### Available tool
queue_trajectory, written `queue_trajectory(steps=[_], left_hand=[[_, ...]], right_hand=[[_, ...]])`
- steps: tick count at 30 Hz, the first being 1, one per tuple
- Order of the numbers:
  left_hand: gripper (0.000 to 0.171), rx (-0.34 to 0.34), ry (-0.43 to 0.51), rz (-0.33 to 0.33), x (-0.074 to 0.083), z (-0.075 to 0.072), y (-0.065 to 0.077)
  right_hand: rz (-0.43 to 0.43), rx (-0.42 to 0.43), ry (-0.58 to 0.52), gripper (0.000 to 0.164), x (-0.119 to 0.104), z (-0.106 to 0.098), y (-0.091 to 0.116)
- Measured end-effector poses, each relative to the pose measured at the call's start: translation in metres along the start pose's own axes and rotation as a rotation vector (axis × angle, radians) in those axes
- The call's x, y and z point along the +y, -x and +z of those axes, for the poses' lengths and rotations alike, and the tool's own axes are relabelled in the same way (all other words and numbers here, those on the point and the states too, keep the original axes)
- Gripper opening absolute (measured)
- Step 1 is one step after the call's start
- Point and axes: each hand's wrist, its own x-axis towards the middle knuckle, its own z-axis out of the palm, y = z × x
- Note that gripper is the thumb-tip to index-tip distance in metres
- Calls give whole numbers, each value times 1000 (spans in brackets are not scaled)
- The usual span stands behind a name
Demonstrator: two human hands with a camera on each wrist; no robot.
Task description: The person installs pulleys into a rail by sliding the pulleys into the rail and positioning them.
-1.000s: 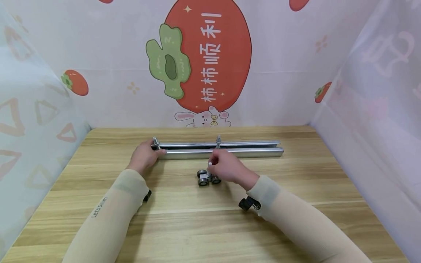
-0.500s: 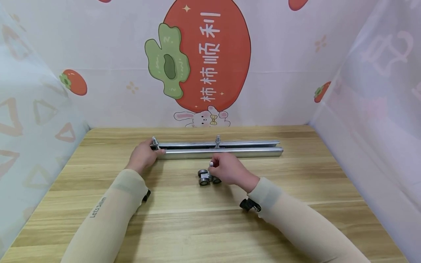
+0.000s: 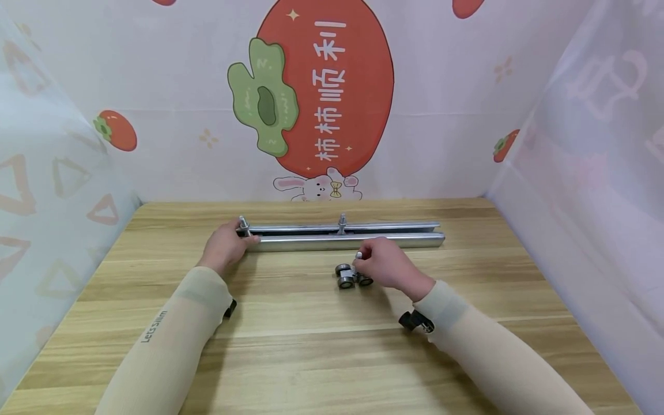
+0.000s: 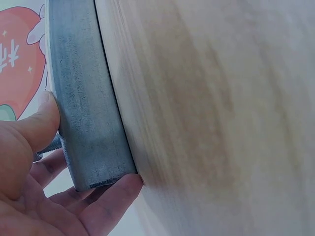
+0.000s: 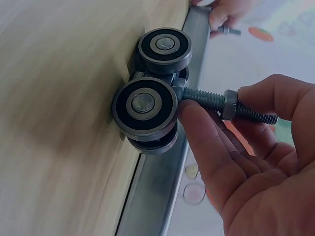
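A silvery metal track (image 3: 332,242) with an open slot along its top lies across the back of the table. My left hand (image 3: 224,248) grips its left end; in the left wrist view the thumb is at one edge and the fingers (image 4: 110,204) wrap the end. Two threaded bolts stand up from the slot, one bolt (image 3: 244,223) beside my left hand and another bolt (image 3: 342,222) near the middle. In front of the track, my right hand (image 3: 386,262) pinches the threaded stem of a roller trolley (image 5: 147,103). Several wheels and a hex nut (image 5: 229,104) show on it.
The wood-grain table (image 3: 290,357) extends in front of both hands. A printed cloth backdrop (image 3: 441,115) rises behind the table, and white cloth sides (image 3: 586,190) hang at left and right.
My right hand has moved to the right along the front of the track, carrying the roller trolley with it. The left hand and the track have stayed in place.
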Motion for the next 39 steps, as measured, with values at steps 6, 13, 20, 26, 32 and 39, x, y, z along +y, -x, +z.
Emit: queue_trajectory(steps=[6, 13, 20, 26, 32, 39], left_hand=[[39, -7, 4, -9, -1, -1, -1], [42, -11, 10, -9, -2, 0, -1], [43, -1, 23, -4, -2, 1, -1], [53, -11, 29, -11, -4, 2, -4], [45, -4, 22, -1, -4, 3, -5], [55, -18, 35, -12, -2, 1, -2]], right_hand=[[29, 26, -14, 21, 19, -14, 7], [79, 55, -28, 22, 42, -32, 16], [119, 77, -40, 15, 67, -47, 24], [164, 87, -108, 14, 85, -58, 28], [199, 123, -118, 12, 98, -70, 37], [256, 160, -99, 13, 115, -84, 47]])
